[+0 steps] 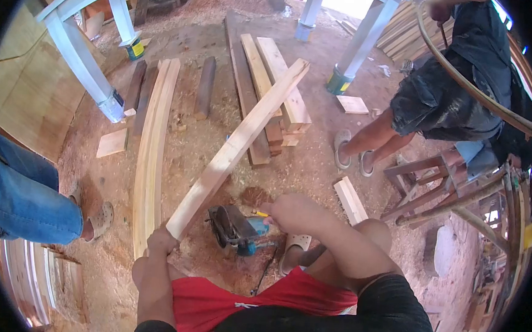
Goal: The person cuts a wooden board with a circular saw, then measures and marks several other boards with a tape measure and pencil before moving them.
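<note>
My left hand is closed around the near end of a long squared wooden beam. The beam slants up to the right, and its far end lies over a stack of timber. To the right, my right hand is closed on a small yellow pencil-like thing, its tip pointing left; most of it is hidden in the fingers. Just below and left of that hand, a blue circular saw rests on the sawdust-covered ground, beside the beam.
Long pale planks lie left of the beam, and stacked timber lies beyond. A white-painted frame stands with its legs in cans. One person in jeans is at left, another in dark shorts at right, near a wooden stool.
</note>
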{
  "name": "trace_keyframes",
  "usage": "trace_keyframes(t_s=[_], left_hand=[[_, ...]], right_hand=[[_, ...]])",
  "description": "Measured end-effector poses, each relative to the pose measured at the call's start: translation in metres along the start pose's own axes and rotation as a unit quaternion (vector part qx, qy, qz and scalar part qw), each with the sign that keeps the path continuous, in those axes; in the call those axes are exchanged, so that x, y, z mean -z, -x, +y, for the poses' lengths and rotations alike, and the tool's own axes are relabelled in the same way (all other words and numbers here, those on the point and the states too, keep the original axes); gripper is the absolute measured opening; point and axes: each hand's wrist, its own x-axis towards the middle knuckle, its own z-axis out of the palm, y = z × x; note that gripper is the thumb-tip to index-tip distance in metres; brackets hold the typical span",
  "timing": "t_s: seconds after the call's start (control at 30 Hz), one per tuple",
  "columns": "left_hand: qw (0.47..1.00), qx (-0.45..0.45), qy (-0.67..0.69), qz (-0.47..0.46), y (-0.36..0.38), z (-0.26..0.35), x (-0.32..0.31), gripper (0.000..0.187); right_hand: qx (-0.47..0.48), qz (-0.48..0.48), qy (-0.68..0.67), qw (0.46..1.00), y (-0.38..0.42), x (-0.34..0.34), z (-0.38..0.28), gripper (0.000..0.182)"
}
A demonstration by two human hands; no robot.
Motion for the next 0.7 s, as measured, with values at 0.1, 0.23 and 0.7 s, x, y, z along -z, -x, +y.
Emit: trace_keyframes(t_s=[0.1, 0.23, 0.7], left_hand=[[1.000, -0.006, 0.030, 0.007, 0.005, 0.006, 0.005, 0.085], [0.998, 0.023, 0.063, 0.015, -0.009, -0.004, -0.010, 0.090], [0.681, -0.179, 0.707, -0.067, 0.056, 0.033, 0.061, 0.064]], right_hand=[[0.044, 0.034, -0.023, 0.998, -0.008, -0.019, 0.015, 0.025], [0.021, 0.078, -0.085, 0.993, -0.014, -0.017, 0.013, 0.023], [-0.010, 0.122, -0.240, 0.963, -0.060, -0.024, -0.079, 0.024]])
